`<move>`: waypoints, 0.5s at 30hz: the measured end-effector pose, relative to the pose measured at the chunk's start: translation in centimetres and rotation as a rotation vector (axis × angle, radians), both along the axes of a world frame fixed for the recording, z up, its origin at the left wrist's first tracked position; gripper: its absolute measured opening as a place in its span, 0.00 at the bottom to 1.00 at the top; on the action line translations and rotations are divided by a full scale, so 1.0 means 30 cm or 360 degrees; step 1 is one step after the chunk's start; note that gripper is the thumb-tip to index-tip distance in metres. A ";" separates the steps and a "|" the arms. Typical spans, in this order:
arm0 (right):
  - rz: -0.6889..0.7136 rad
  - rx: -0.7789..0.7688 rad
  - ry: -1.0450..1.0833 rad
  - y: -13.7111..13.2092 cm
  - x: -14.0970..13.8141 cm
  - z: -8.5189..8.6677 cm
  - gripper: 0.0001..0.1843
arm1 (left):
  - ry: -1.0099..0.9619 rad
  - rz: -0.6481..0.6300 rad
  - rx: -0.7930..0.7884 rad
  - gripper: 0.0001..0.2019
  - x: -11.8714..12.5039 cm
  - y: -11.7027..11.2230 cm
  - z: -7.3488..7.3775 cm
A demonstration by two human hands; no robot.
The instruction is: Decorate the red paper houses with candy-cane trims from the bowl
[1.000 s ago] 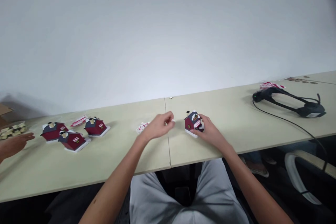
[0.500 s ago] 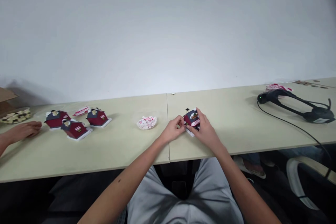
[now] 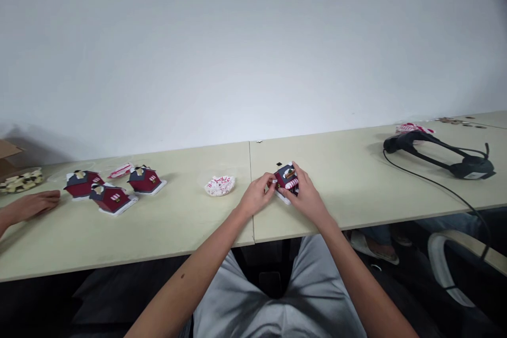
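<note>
A small red paper house [image 3: 287,179] with a dark blue roof sits on the beige table [image 3: 340,190], just right of the seam. My right hand [image 3: 307,198] grips it from the right side. My left hand [image 3: 257,194] pinches at its left wall, fingers closed together. A shallow dish of red-and-white pieces [image 3: 219,185] lies left of my left hand. A tiny dark piece [image 3: 279,164] lies just behind the house.
Three finished red houses [image 3: 112,191] stand at the left, with a red-and-white packet [image 3: 120,170] behind them. Another person's hand [image 3: 31,205] rests at the far left near a tray of pale pieces [image 3: 19,180]. A black headset with cable [image 3: 439,153] lies at the right.
My left hand came from near the dish over to the house and now pinches its left side. My right hand kept hold of the house. The other person's hand shifted slightly.
</note>
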State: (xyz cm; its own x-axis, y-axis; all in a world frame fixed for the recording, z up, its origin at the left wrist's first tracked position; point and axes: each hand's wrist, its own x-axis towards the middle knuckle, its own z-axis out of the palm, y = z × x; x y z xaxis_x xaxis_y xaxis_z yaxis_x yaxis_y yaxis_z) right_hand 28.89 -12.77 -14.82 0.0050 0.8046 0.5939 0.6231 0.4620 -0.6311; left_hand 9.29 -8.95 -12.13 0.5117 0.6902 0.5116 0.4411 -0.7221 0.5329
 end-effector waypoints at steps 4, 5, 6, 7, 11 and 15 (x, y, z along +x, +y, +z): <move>0.0004 -0.0023 -0.0002 -0.005 0.001 0.006 0.45 | 0.0116 0.0006 0.0102 0.08 -0.001 -0.003 0.003; 0.0009 -0.0023 -0.0001 -0.005 0.001 0.008 0.45 | 0.0138 -0.0001 0.0117 0.08 -0.001 -0.003 0.003; 0.0014 -0.0021 -0.0001 -0.006 0.001 0.009 0.45 | 0.0153 -0.0005 0.0131 0.08 -0.002 -0.004 0.002; 0.0017 -0.0019 -0.0001 -0.006 0.001 0.011 0.45 | 0.0161 -0.0007 0.0147 0.08 -0.002 -0.004 0.001; 0.0013 -0.0007 -0.0001 -0.005 0.002 0.011 0.45 | 0.0166 -0.0030 0.0216 0.09 -0.003 0.000 -0.003; 0.0007 0.0012 0.0006 -0.003 0.002 0.006 0.45 | 0.0148 -0.0047 0.0218 0.10 -0.003 0.003 -0.007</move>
State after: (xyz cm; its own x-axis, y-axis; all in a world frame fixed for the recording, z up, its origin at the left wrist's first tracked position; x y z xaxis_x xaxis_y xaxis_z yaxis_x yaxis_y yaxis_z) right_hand 28.95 -12.87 -14.65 0.0036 0.8001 0.5999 0.6185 0.4696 -0.6300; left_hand 9.19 -8.85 -12.34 0.5803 0.6010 0.5496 0.4612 -0.7987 0.3864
